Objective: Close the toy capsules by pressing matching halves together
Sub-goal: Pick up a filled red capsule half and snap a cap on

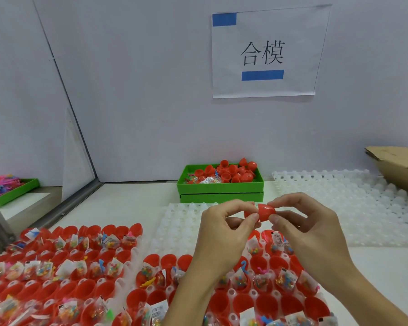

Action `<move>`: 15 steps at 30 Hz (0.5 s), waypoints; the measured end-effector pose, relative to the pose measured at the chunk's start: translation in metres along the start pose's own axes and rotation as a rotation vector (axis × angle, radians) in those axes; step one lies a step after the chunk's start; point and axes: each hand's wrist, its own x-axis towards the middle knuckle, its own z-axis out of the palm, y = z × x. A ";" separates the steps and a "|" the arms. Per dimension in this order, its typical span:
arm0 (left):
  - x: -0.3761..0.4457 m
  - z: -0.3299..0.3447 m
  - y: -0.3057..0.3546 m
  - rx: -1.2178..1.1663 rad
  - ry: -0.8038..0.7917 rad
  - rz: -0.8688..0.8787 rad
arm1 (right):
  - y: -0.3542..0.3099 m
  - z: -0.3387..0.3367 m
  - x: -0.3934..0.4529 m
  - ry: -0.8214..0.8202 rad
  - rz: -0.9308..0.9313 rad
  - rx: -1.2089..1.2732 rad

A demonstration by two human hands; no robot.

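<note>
My left hand pinches one red capsule half, mostly hidden behind its thumb and fingers. My right hand pinches the other red half between thumb and forefinger. The two halves meet end to end above the white trays; whether they are fully joined I cannot tell. Below the hands, a white tray holds several open red halves, some with small toy bags in them. A second such tray lies to the left.
A green bin of loose red halves stands at the back wall. Empty white trays spread to the right, under a cardboard box. A green tray of pink toys is far left. A paper sign hangs on the wall.
</note>
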 end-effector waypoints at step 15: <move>0.000 -0.005 0.002 -0.003 -0.077 -0.015 | 0.002 -0.003 0.003 0.001 -0.004 0.083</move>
